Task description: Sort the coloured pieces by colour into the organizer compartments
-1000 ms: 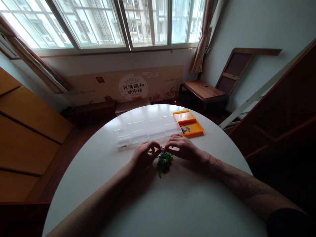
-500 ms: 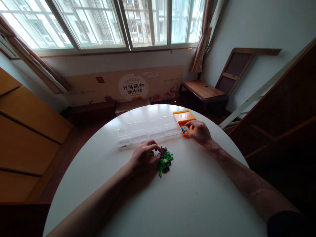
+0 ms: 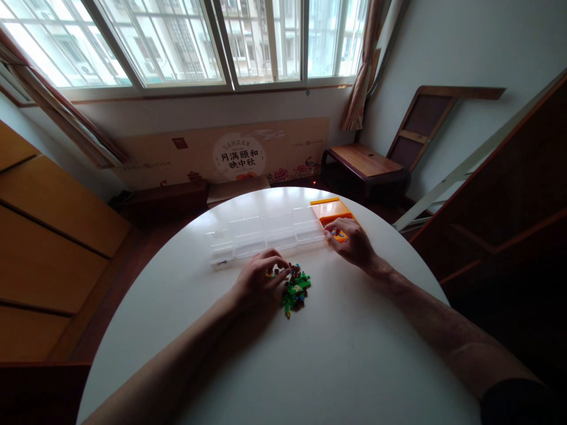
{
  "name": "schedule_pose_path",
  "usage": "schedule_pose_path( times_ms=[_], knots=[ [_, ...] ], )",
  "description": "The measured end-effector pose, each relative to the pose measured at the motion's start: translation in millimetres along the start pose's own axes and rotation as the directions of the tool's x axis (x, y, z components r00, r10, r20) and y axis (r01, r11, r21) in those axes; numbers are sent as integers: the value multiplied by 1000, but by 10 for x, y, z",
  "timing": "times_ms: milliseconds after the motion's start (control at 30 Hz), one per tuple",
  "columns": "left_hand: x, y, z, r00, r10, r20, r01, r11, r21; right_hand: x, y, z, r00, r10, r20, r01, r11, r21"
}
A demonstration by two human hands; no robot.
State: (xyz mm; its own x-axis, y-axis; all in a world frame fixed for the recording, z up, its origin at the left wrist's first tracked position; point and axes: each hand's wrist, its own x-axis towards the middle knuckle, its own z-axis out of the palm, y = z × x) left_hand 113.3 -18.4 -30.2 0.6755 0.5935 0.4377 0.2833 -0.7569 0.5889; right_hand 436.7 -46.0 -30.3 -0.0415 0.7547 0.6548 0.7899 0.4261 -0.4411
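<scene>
A small heap of tiny building bricks (image 3: 296, 288), mostly green with some brown, blue and yellow, lies on the round white table (image 3: 274, 360). My left hand (image 3: 260, 277) rests curled at the heap's left edge, fingertips on the bricks. My right hand (image 3: 352, 240) lies over the front of an orange tray (image 3: 330, 211) that holds small blue pieces, fingers bent down into it. Whether either hand pinches a piece is too small to tell.
A row of clear plastic compartment boxes (image 3: 266, 233) stands behind the heap, touching the orange tray. Past the table stand a low wooden side table (image 3: 363, 162), a printed cardboard panel (image 3: 239, 154) under the window, and wooden boards at left and right.
My right hand went from the brick heap out to the orange tray and now sits slightly nearer over its front edge. My left hand stayed at the heap.
</scene>
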Motion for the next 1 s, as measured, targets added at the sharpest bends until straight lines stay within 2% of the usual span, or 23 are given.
schedule_pose_path(
  times_ms=[100,233,333,567,667,800,900,1000],
  knots=[
    [43,44,7,999,-4,-51,-1,994,-107,-30,-213,32,983,-171,72,161,978,130],
    [100,97,5,996,10,-86,-26,981,-192,-89,-460,154,923,-354,153,300,908,292],
    [118,98,12,998,28,-61,-41,972,-231,-115,-512,239,899,-400,179,332,888,319],
    [121,90,32,997,71,-40,-78,969,-233,-119,-497,251,892,-416,176,336,872,357],
    [108,141,1,997,35,-66,-44,988,-150,-98,-491,178,919,-347,186,275,904,327],
    [57,195,-49,995,-25,-101,30,999,45,-41,-311,42,987,-96,127,78,988,137],
    [8,189,-64,996,-47,-78,58,987,150,3,-48,-25,998,46,31,-46,999,9],
    [-32,152,-61,997,-65,-38,72,976,207,18,203,-44,994,109,4,-108,991,-75]
  ],
)
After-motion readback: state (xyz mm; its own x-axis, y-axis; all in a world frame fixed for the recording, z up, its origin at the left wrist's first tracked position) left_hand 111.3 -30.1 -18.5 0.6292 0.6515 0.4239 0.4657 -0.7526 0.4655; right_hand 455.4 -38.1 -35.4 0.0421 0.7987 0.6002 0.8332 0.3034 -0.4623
